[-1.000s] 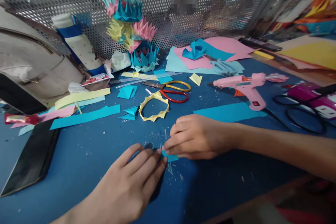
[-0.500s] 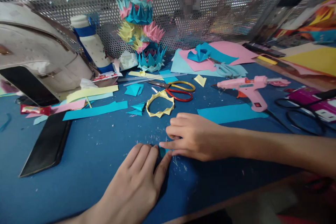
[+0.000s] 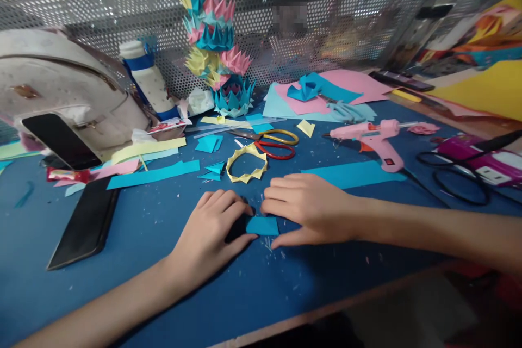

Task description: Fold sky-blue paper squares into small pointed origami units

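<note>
A small folded piece of blue paper (image 3: 262,226) lies flat on the tabletop between my two hands. My left hand (image 3: 214,231) holds its left end, thumb at the lower edge and curled fingertips at the upper edge. My right hand (image 3: 308,209) rests at the paper's right end, its fingers near the top edge and its thumb apart below the corner. Just beyond is a yellow zigzag paper ring (image 3: 231,169), beside folded blue paper pieces (image 3: 213,171). Scissors (image 3: 275,144) with one yellow and one red handle lie open behind the ring.
On the right are a pink glue gun (image 3: 381,138), a blue paper strip (image 3: 354,175) and a purple power strip (image 3: 475,157) with black cable. A phone (image 3: 87,223), backpack (image 3: 61,87) and bottle (image 3: 149,81) stand left. A folded-paper tower (image 3: 220,38) rises behind.
My hands have moved apart, uncovering the blue paper between them. My left hand has shifted forward, and the right thumb has come away from the left hand. The view has tilted slightly.
</note>
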Available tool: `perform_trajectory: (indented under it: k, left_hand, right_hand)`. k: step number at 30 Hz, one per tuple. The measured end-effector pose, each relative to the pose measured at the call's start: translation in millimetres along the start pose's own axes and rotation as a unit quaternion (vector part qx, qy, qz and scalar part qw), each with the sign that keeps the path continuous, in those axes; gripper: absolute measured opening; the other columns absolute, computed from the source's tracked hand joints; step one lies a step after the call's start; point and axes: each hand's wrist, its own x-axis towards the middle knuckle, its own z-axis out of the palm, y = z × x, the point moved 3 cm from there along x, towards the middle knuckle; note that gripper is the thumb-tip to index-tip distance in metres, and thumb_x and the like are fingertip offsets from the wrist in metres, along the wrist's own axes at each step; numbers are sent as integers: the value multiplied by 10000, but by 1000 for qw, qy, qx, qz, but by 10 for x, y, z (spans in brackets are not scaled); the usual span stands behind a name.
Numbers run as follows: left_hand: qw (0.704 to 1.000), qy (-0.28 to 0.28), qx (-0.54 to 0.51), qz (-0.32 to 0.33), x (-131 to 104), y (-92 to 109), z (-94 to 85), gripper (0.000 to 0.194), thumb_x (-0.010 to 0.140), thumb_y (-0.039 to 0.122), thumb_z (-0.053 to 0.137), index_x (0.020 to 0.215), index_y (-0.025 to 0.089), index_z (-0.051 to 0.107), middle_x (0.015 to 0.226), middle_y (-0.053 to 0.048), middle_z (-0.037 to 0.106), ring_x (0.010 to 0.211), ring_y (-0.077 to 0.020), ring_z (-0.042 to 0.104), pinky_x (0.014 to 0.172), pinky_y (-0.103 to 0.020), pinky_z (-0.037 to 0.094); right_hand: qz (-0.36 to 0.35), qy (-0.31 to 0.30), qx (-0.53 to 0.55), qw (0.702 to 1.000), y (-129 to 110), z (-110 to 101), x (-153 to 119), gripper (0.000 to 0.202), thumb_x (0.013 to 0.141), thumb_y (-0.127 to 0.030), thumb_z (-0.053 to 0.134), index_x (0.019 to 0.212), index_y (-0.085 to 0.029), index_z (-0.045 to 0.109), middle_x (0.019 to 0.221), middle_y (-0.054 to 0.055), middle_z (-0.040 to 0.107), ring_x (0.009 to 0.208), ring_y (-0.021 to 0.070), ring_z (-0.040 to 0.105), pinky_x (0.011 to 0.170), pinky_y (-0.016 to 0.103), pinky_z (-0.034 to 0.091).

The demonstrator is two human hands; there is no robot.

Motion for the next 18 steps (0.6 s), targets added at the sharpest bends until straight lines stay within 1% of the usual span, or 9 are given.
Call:
perform_trajectory:
  k: [2, 4, 7, 10, 12, 14, 16, 18]
  left_hand:
    - [1000, 4, -14, -10, 14, -19, 24, 177, 921, 281, 714, 1066, 223, 633, 1046, -19, 642, 957, -229, 568, 835, -379, 379]
    - [999, 6, -31, -23, 26, -29, 37, 167, 904, 260, 727, 1046, 226, 644, 1037, -17, 646, 958, -228, 569, 841, -377, 376]
    - [997, 3, -66, -50, 56, -52, 37, 173, 865, 211, 747, 1008, 224, 651, 1022, -9, 654, 947, -218, 582, 857, -382, 377]
    - [991, -5, -107, -80, 96, -102, 22, 152, 833, 151, 748, 937, 209, 653, 976, 3, 662, 919, -200, 599, 863, -377, 395]
    - [986, -7, -139, -94, 119, -140, 5, 86, 846, 164, 732, 870, 197, 657, 934, 2, 668, 889, -187, 606, 844, -357, 425]
    - [979, -2, -173, -104, 137, -168, -16, 70, 894, 218, 685, 837, 190, 655, 861, 1, 670, 803, -162, 607, 767, -311, 460]
    - [972, 13, -206, -113, 149, -183, -38, 132, 940, 262, 618, 839, 180, 644, 788, 0, 657, 714, -139, 598, 667, -262, 475]
    - [965, 35, -233, -119, 156, -185, -57, 171, 961, 285, 577, 845, 169, 625, 745, -2, 637, 667, -124, 591, 609, -231, 480]
  right_hand:
    - [4, -9, 11, 1000, 2, 28, 72, 395, 926, -551, 631, 951, -156, 629, 887, 49, 643, 800, 194, 506, 653, 309, 301]
    - [22, -15, 51, 998, 15, 43, 117, 313, 908, -469, 677, 917, -162, 617, 863, 35, 644, 793, 184, 519, 644, 298, 304]
    - [76, -16, 151, 985, 63, 56, 141, 163, 938, -310, 609, 853, -171, 605, 770, 2, 613, 731, 147, 513, 627, 276, 296]
    - [144, -15, 244, 959, 129, 65, 133, 132, 929, -193, 523, 813, -174, 583, 698, -28, 552, 633, 107, 458, 584, 256, 266]
    - [181, -18, 303, 936, 163, 68, 123, 139, 917, -192, 509, 786, -176, 552, 634, -49, 479, 566, 91, 397, 547, 244, 244]
    - [198, -15, 351, 915, 180, 66, 114, 175, 925, -229, 511, 757, -178, 521, 581, -66, 413, 526, 84, 357, 524, 236, 236]
    - [196, -5, 368, 909, 184, 61, 109, 214, 931, -258, 528, 733, -178, 503, 571, -66, 419, 527, 78, 363, 524, 231, 246]
    - [186, 5, 366, 912, 180, 64, 106, 233, 920, -256, 560, 711, -174, 498, 588, -58, 464, 542, 74, 386, 533, 227, 262]
